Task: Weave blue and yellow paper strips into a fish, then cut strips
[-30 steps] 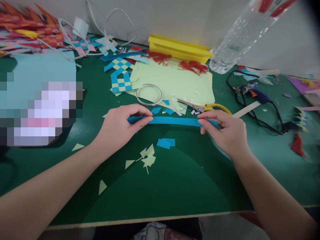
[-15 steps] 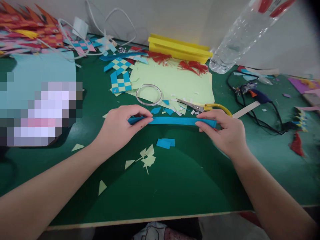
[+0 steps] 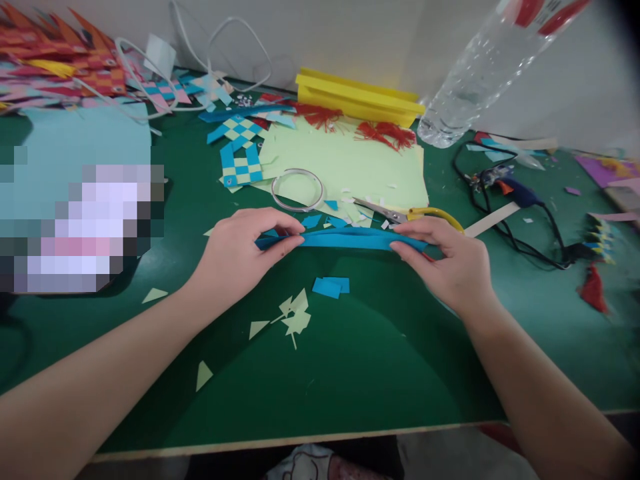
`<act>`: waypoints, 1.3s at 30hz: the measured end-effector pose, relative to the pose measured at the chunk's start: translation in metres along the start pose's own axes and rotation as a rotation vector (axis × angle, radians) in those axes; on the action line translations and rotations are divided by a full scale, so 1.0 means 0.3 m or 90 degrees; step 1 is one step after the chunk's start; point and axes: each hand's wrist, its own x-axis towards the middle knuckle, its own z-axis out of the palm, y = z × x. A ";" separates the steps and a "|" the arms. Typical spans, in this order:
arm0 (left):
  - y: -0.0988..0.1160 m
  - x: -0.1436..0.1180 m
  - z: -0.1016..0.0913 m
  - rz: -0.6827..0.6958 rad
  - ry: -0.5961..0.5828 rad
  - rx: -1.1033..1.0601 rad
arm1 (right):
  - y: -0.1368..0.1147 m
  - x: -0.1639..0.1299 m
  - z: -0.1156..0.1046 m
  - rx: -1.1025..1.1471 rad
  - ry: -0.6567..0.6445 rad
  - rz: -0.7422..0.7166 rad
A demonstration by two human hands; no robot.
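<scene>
Strip of blue paper [image 3: 345,241] held over green counter [image 3: 360,373], my left hand [image 3: 250,241] pinching near one end, right hand [image 3: 453,257] near other. Layers gape mid-length; I'd align edges, keep pull gentle, even.

I can't read a single word or number from here. The clear bottle [image 3: 470,90] carries a red-and-white label [image 3: 564,18] with small dark marks near the top, too tiny and cut off for me to make out.
</scene>
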 end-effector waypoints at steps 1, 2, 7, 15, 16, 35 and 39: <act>-0.001 0.000 0.001 0.005 0.005 0.002 | 0.002 -0.001 0.000 -0.001 0.002 -0.001; -0.002 0.000 0.002 0.012 0.010 0.005 | 0.004 -0.002 0.000 -0.002 0.006 -0.003; -0.005 -0.001 0.003 0.027 0.016 0.018 | 0.004 0.001 -0.001 -0.011 0.013 -0.001; -0.007 -0.001 0.001 -0.001 0.015 0.011 | 0.028 0.006 -0.003 0.005 0.012 0.020; -0.008 0.000 0.001 -0.002 0.014 0.009 | 0.032 0.007 -0.006 0.022 0.010 0.039; 0.000 0.007 -0.006 -0.005 -0.014 -0.063 | 0.136 0.053 -0.069 0.127 -0.155 0.242; 0.000 0.005 0.001 0.012 -0.029 -0.071 | 0.100 0.118 -0.072 0.160 -0.299 0.245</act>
